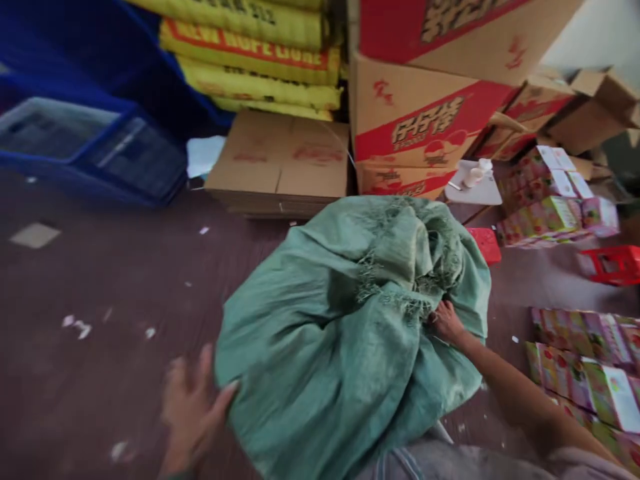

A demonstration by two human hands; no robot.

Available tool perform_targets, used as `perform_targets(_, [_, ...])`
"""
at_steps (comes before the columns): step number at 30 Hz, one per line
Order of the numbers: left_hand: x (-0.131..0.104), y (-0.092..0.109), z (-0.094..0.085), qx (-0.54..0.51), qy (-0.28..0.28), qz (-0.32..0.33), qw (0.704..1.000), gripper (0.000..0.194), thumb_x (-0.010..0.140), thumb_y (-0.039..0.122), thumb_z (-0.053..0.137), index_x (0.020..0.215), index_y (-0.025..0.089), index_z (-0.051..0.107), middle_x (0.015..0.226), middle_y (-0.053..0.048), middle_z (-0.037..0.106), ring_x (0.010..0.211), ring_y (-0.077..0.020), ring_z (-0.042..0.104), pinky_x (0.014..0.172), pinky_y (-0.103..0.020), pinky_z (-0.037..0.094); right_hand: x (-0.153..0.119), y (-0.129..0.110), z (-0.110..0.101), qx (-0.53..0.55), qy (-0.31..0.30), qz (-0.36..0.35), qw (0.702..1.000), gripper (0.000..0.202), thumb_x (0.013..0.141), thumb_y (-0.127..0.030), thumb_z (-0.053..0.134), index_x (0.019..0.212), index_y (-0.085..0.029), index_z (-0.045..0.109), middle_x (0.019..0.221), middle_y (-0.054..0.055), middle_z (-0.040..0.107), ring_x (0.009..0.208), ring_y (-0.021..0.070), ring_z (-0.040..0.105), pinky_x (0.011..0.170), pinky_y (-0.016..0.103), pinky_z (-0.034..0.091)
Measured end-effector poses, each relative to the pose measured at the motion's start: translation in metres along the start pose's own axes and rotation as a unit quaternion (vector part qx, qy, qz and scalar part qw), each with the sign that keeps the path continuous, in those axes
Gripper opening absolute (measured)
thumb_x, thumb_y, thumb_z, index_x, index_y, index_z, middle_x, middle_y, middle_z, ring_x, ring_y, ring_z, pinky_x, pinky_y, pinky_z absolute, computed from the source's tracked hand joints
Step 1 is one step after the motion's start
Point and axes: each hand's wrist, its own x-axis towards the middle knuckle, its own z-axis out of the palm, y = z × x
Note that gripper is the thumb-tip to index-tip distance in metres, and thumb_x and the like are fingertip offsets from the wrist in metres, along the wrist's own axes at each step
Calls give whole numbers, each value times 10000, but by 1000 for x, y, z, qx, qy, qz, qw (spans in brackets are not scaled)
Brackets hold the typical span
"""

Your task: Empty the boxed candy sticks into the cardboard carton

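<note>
A big green woven sack fills the middle of the head view, bulging, its frayed mouth bunched together at the upper right. My right hand is closed on the gathered cloth just below that frayed edge. At the sack's left side is my left hand, slightly blurred, its fingers spread and the thumb at the green cloth. Whether the thumb presses on the sack I cannot tell. What the sack contains is hidden.
Flattened cardboard lies stacked behind the sack, beside tall printed cartons. Yellow sacks are piled behind. A blue crate stands left. Colourful small boxes, a red stool and a small white-topped table are right. Paper scraps litter the floor.
</note>
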Motion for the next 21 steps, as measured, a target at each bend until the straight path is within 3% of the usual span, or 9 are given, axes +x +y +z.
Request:
perform_targets(2, [3, -7, 19, -89, -24, -35, 995, 863, 950, 779, 452, 1728, 433, 309, 1841, -29, 258, 1630, -453, 352, 1283, -695, 347, -8, -5, -44, -23, -72, -7, 997, 156, 882, -334, 698, 761, -277, 777, 885, 178, 758, 944, 344, 714, 866, 506, 531])
perform_targets(5, [19, 22, 55, -201, -48, -8, 978, 812, 967, 707, 516, 1643, 259, 499, 1818, -147, 286, 1633, -413, 364, 1324, -625, 312, 2, -41, -143, -10, -83, -58, 995, 319, 979, -414, 601, 697, -322, 717, 663, 95, 667, 639, 245, 648, 649, 409, 509])
perform_targets(6, [24, 40, 65, -212, -46, 11, 976, 812, 955, 700, 552, 1600, 207, 551, 1812, -185, 276, 1647, -416, 333, 1330, -627, 293, 15, -64, -177, 12, -44, -92, 995, 370, 1038, -446, 508, 793, -296, 741, 711, 74, 690, 656, 226, 655, 670, 391, 531])
perform_targets(8, [32, 78, 79, -195, -20, 17, 980, 841, 939, 686, 615, 1586, 150, 565, 1825, -235, 182, 1687, -427, 216, 1336, -644, 252, 61, -120, -232, 18, 123, -132, 983, 473, 1104, -538, 392, 1041, -257, 767, 951, 83, 764, 870, 236, 711, 845, 410, 577])
perform_targets(10, [39, 111, 89, -146, 13, 10, 989, 917, 927, 695, 657, 1606, 90, 537, 1806, -307, 162, 1689, -478, 154, 1318, -717, 202, 124, -179, -256, -36, 234, -139, 961, 510, 1102, -573, 414, 1370, -253, 707, 1367, 137, 719, 1284, 316, 644, 1110, 528, 504])
perform_targets(11, [43, 123, 93, -120, 23, 9, 992, 950, 916, 705, 677, 1608, 70, 533, 1791, -333, 185, 1682, -503, 151, 1305, -749, 182, 157, -204, -255, -66, 237, -130, 960, 550, 1090, -587, 448, 1486, -262, 647, 1526, 147, 635, 1429, 358, 547, 1185, 594, 435])
perform_targets(13, [53, 136, 103, -77, 22, 16, 997, 954, 904, 707, 707, 1603, 76, 556, 1760, -341, 272, 1658, -537, 187, 1282, -797, 149, 217, -239, -231, -112, 141, -96, 979, 588, 1073, -576, 497, 1568, -274, 595, 1623, 161, 556, 1499, 402, 468, 1206, 668, 385])
perform_targets(16, [74, 138, 128, -46, -13, 35, 998, 801, 931, 657, 715, 1584, 202, 628, 1709, -273, 424, 1601, -545, 303, 1260, -833, 133, 269, -250, -166, -130, 37, -33, 990, 615, 1060, -517, 531, 1608, -238, 557, 1650, 185, 522, 1480, 400, 475, 1176, 638, 422])
perform_targets(21, [96, 126, 199, -63, -50, 43, 996, 595, 1007, 660, 611, 1550, 418, 647, 1583, -196, 579, 1492, -490, 437, 1226, -841, 191, 286, -220, -72, -135, 128, -36, 982, 590, 1049, -334, 496, 1611, -158, 536, 1657, 189, 518, 1529, 358, 417, 1287, 606, 270])
